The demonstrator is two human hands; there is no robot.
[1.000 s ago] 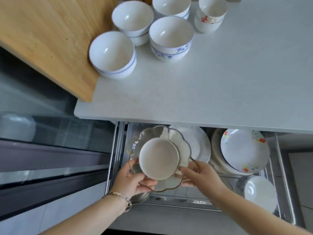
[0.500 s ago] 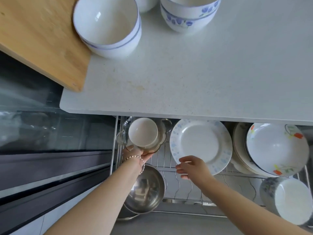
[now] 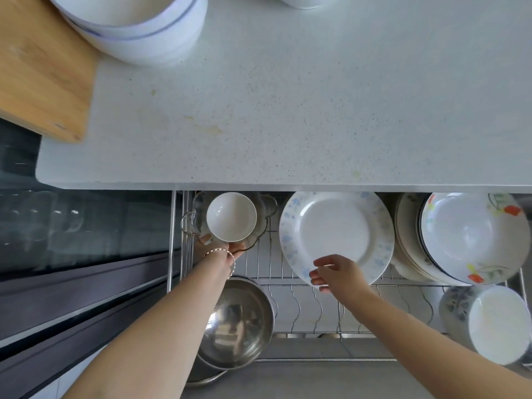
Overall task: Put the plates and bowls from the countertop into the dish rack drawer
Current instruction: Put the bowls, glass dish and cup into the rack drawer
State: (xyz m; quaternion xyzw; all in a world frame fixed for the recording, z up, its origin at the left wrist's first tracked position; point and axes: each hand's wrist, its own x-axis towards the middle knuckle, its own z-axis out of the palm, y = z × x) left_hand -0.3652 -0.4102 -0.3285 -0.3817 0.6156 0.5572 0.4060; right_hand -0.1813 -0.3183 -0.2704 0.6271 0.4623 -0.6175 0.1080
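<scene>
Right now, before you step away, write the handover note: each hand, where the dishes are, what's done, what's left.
Left hand grips the glass dish, with a small bowl in it, at the back left corner of the rack; not yet released.
Right hand is open, fingers relaxed over the front edge of the blue plate; it holds nothing.
Done: blue plate, plate stack, flowered bowl and white bowl are in the rack, beside a steel bowl.
Left: let go of the glass dish, then move the stacked bowls from the countertop; another bowl shows at the top edge.
</scene>
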